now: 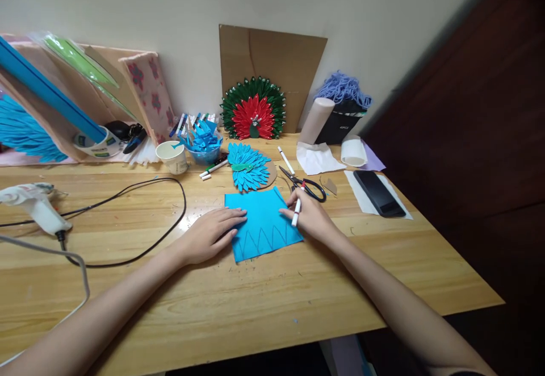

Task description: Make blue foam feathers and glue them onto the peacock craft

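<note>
A bright blue sheet lies flat on the table, with a drawn dark zigzag line along its near part. My left hand rests on the sheet's left edge, fingers stretched out. At the right edge is my right hand, its fingers closed around a white marker with a red end. Just beyond the sheet sits a round cardboard piece covered with blue petal-like strips and a green piece in the middle. Black-handled scissors lie beyond my right hand.
At the left are a white glue gun and its looping black cable. A paper cup and a tub of blue scraps stand behind. A red-and-green peacock leans on cardboard. A phone lies right.
</note>
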`<action>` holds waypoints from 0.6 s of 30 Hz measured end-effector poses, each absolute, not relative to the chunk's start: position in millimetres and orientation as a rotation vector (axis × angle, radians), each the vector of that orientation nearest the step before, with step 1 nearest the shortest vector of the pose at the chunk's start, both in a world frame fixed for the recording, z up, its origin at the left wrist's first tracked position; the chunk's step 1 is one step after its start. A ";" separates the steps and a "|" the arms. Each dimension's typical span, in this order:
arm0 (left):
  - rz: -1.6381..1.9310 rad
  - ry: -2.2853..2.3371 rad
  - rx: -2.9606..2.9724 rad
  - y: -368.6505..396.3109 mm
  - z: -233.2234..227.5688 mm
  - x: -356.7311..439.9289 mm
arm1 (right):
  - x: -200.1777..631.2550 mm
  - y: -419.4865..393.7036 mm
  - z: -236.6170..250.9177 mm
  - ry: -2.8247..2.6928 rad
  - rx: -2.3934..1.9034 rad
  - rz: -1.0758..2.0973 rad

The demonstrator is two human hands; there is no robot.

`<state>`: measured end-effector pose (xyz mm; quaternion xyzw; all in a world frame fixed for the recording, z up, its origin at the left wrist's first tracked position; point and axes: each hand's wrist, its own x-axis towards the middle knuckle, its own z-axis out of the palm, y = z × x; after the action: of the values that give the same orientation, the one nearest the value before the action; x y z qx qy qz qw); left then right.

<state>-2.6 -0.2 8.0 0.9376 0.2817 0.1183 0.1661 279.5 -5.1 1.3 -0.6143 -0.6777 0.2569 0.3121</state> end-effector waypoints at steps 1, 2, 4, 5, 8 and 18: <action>0.359 0.809 2.671 -0.7 8.8 -2.3 | 276.6 -6.9 -0.2 -1.832 -1.622 0.676; 0.384 0.820 2.670 -1.5 9.6 -2.0 | 274.2 -8.4 -1.1 -1.866 -1.622 0.692; 0.445 0.878 2.653 -3.4 10.8 -1.7 | 271.4 -9.9 -1.7 -1.912 -1.595 0.778; 0.492 0.938 2.636 -3.9 11.0 -2.0 | 271.0 -10.0 -1.4 -1.924 -1.574 0.830; 0.704 1.252 2.552 1.9 9.3 -5.8 | 271.2 -10.1 2.3 -1.917 -1.548 0.849; 0.793 1.961 2.273 84.6 -15.6 -19.7 | 262.6 -15.3 15.0 -1.552 -1.249 0.918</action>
<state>-19.7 84.6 -15.6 0.7319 0.6315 0.2553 0.0181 262.6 -15.3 15.0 -0.5068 -0.6294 0.3723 0.4565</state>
